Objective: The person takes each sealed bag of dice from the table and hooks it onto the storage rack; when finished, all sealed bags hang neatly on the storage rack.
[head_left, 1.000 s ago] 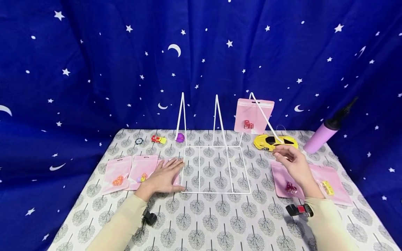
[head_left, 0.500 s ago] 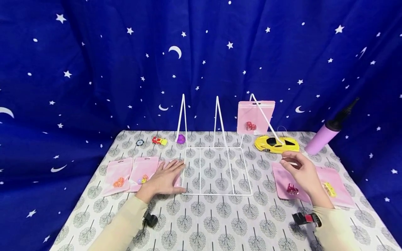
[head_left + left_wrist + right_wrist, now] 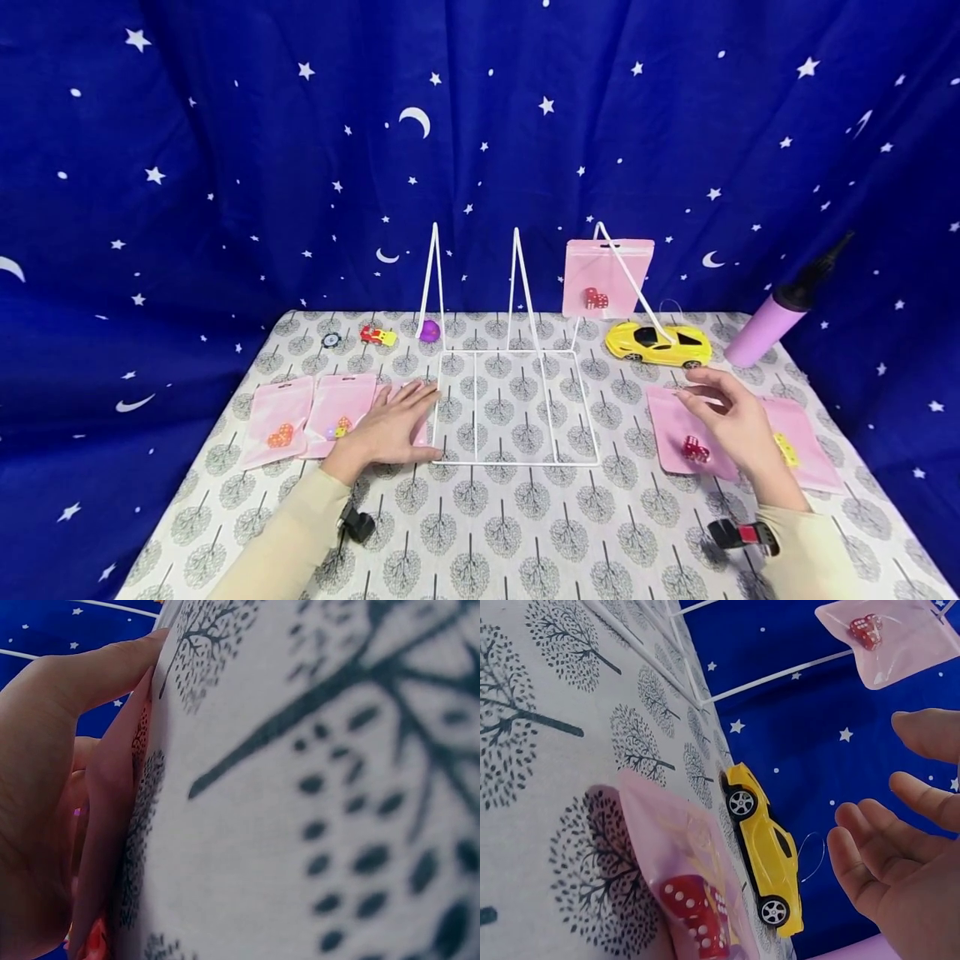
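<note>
My left hand (image 3: 393,425) lies flat and open on the table, fingers resting on a pink pouch (image 3: 408,412) beside the white wire rack (image 3: 517,408). In the left wrist view the palm (image 3: 37,817) presses that pouch's edge (image 3: 112,825) against the cloth. My right hand (image 3: 731,417) hovers open, fingers relaxed, above a pink pouch with red dice (image 3: 686,437); it holds nothing. In the right wrist view the fingers (image 3: 889,855) float over that pouch (image 3: 690,900). Another pink pouch with red dice (image 3: 606,279) hangs on the rack's right prong.
Two pink pouches (image 3: 281,417) (image 3: 337,412) with orange and yellow dice lie at left, one with a yellow die (image 3: 787,442) at right. A yellow toy car (image 3: 658,343), purple pump (image 3: 772,325), purple ball (image 3: 430,331), small red car (image 3: 378,336) sit at the back.
My right hand has drawn back from the yellow car toward me and lowered over the pouch with red dice. The left hand has stayed put.
</note>
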Demonstrator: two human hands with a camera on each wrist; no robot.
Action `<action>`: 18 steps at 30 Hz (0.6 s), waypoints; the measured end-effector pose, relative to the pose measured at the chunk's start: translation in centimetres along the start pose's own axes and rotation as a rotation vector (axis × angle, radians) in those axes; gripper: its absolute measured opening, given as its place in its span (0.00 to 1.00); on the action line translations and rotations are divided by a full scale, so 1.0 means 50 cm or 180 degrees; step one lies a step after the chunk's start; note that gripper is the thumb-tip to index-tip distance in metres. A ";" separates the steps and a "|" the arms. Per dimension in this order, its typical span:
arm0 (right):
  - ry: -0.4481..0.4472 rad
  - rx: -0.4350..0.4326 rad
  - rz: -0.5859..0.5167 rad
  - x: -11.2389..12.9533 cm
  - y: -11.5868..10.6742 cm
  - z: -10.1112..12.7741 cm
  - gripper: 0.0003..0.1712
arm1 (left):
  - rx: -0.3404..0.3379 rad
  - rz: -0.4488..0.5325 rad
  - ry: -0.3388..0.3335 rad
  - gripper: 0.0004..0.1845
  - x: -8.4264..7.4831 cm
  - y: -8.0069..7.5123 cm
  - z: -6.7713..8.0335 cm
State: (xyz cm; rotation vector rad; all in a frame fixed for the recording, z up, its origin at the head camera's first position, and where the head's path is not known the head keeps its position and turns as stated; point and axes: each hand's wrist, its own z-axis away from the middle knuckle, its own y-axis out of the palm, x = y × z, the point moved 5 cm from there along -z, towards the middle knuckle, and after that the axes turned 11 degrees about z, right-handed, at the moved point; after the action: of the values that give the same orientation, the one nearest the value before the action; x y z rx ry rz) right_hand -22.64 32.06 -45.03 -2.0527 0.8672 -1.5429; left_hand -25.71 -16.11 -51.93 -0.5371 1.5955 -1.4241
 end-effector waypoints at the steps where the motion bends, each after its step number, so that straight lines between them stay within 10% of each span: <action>1: -0.0025 -0.0018 0.0007 -0.001 -0.001 0.001 0.25 | -0.0003 0.0002 -0.0001 0.55 0.000 -0.001 0.000; 18: 0.0084 0.0012 0.0227 -0.033 -0.019 0.025 0.30 | -0.0072 0.0014 0.0072 0.55 -0.006 -0.006 0.003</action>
State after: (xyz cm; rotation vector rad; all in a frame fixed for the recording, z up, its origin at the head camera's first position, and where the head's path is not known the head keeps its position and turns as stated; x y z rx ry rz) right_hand -21.53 33.82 -45.89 -1.9811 0.9359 -1.5355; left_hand -25.49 -16.03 -51.56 -0.5319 1.6315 -1.4151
